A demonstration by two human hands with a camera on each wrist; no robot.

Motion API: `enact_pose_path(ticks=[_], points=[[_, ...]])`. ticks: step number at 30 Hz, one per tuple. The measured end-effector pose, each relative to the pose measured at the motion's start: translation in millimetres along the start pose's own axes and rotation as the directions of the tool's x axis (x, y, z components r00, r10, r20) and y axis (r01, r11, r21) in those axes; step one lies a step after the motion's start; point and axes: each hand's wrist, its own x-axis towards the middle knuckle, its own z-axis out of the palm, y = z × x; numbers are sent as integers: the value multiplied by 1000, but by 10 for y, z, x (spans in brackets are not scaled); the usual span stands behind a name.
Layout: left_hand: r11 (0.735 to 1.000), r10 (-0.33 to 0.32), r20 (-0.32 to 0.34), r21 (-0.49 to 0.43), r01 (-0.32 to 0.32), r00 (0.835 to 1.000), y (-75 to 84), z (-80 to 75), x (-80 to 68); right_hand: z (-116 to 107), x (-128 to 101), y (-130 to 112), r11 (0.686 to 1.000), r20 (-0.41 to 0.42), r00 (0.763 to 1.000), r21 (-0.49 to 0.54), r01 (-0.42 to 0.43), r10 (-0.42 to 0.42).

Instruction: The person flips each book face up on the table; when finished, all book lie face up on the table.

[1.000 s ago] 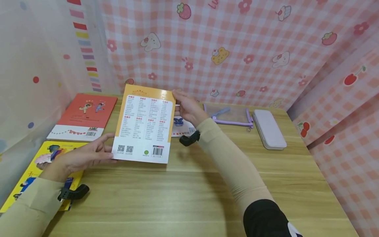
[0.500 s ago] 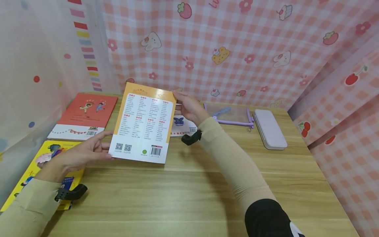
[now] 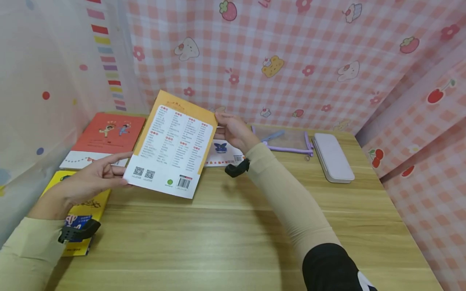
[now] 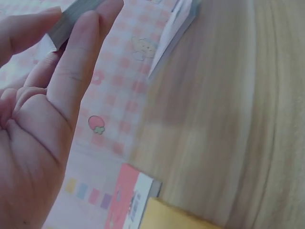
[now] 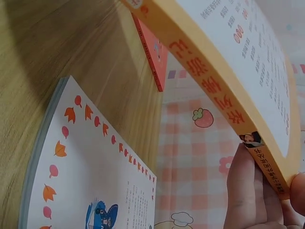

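Note:
A book (image 3: 171, 145) with an orange and white back cover is held tilted above the table. My left hand (image 3: 89, 180) pinches its lower left corner, thumb on one side and fingers on the other, as the left wrist view shows at the page edges. At the upper right corner my right hand (image 3: 234, 131) grips it; the orange spine (image 5: 209, 86) with red lettering faces the right wrist camera. Beneath my right hand lies a white book (image 3: 222, 155) with a blue butterfly, partly hidden. A yellow book (image 3: 89, 206) lies under my left forearm.
A red and white book (image 3: 109, 133) lies at the back left, behind the yellow one. Along the back stand a clear pouch with purple edging (image 3: 291, 151) and a pale lilac case (image 3: 333, 157). Checked pink curtain (image 3: 247, 60) borders the wooden table (image 3: 225, 238).
The held book has turned clockwise and its lower left corner has shifted left. My left hand has moved left and slightly up with it; my right hand has barely moved.

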Motion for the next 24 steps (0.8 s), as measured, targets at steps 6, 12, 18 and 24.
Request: enact_pose_path(ticks=[6,12,18,24], points=[[999,42,18,-17,-42,999,43,-69,-61,11,11,17,1000,-3,1000,-1,-18,18],[1000,28,-2,-10,-28,1000,138,-100,-130,0,6,46,1000,28,999,-1,-26,26],[999,33,-30,19,-33,999,206,-121,-192,-4,11,62,999,54,998,-19,-41,42],[996,85,-17,-12,-85,996,240,-149,-227,21,2,52,999,52,997,-10,-53,53]])
